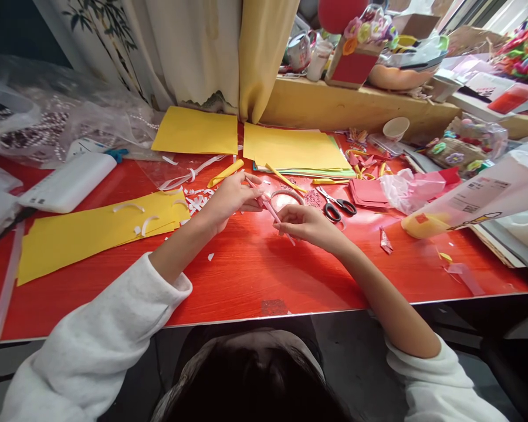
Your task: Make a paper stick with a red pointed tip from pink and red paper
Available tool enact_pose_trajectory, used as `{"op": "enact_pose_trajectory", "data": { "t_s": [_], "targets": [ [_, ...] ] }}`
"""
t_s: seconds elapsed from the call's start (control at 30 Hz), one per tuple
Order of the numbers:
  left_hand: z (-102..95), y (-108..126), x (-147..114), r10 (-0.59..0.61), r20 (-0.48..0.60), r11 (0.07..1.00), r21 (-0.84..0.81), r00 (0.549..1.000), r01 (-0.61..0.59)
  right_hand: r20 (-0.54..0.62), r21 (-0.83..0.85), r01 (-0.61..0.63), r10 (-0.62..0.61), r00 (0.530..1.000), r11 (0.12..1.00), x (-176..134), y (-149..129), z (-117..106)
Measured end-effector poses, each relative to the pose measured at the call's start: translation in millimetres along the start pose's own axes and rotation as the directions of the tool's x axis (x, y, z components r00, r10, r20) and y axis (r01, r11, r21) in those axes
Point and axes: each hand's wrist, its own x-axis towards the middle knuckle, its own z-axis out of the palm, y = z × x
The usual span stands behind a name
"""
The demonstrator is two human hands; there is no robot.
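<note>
Above the red table (246,281), a thin pink piece that looks like a rolled paper strip (271,211) slants between my two hands. Its upper end is pinched by my left hand (233,198), fingers closed. Lower down, my right hand (305,224) grips it between thumb and fingers, and a narrow tip pokes out below. Just behind the right hand lies a roll of tape (287,193), partly covered by the fingers. Scissors (334,204) with black handles rest right of it. White paper scraps (198,201) are scattered beside the left hand.
Yellow paper sheets (198,132) and a yellow-topped paper stack (294,146) lie at the back. More yellow paper (88,231) covers the left. A white power bank-like box (68,183) sits beyond it. Red paper squares (368,193) and a paper cup (396,128) are at right.
</note>
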Motion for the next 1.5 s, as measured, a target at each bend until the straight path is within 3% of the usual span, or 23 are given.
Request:
{"op": "enact_pose_trajectory", "data": {
  "t_s": [0.37,0.6,0.73,0.9,1.1,1.5],
  "targets": [
    [3.5,4.4,-3.2,0.019,0.02,0.999,0.035,1.0,-0.019,0.049,0.017,-0.003,0.002,0.999,1.0,-1.5,-1.9,1.9],
    [2.2,7.1,-3.8,0.009,-0.048,0.998,0.056,0.999,-0.007,0.085,0.025,0.053,-0.055,0.995,0.998,-3.2,-1.7,1.8],
    [3.9,5.0,-3.5,0.018,-0.024,0.995,0.095,1.0,-0.016,0.069,0.052,0.0,-0.004,0.998,0.999,-4.0,-2.7,4.7],
    [8.2,5.2,-4.8,0.03,-0.073,0.992,0.123,0.997,-0.021,0.149,0.068,-0.076,0.065,0.987,0.995,-4.6,-3.3,12.7],
    [10.8,8.9,-7.6,0.011,-0.059,0.989,0.147,0.998,-0.002,0.034,0.044,0.001,-0.003,0.999,0.999,-1.0,-1.3,13.5],
    [13.1,0.3,-5.2,0.025,-0.042,0.989,0.148,0.999,-0.019,-0.013,-0.05,0.034,-0.035,0.999,0.998,2.3,5.3,12.9]
  ]
}}
